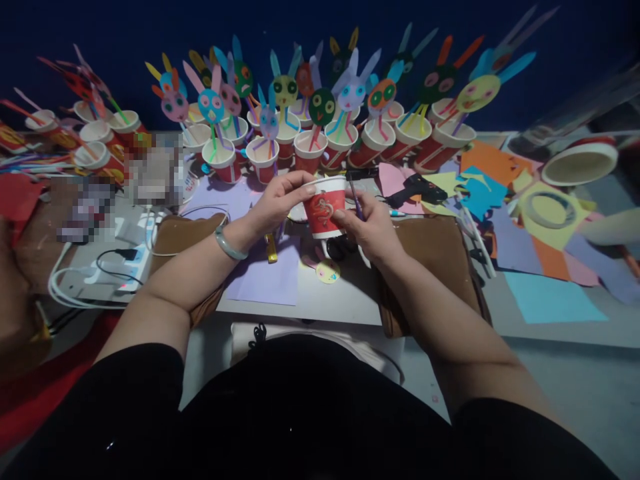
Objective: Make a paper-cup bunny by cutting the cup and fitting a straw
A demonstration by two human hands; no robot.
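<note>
A red and white paper cup [325, 208] with a gold dragon is held up over the table between both hands. My left hand [287, 199] grips its left side near the rim, with the thumb on the front. From the right, my right hand [367, 223] holds the cup's lower side. A thin dark pointed tool [356, 200], whose kind I cannot make out, also sits in the right hand's fingers. Beneath the cup lies a yellow paper rabbit face [328, 271] with pink ears. Left of it is a purple paper sheet [265, 283].
Several red cups bearing paper rabbits on straws [287, 123] line the back. Brown cushions [430, 260] lie under the forearms. Coloured paper scraps and a tape roll [550, 208] cover the right, near a black glue gun [417, 190]. A power strip [133, 267] with cables is at left, beside another person's arm [15, 293].
</note>
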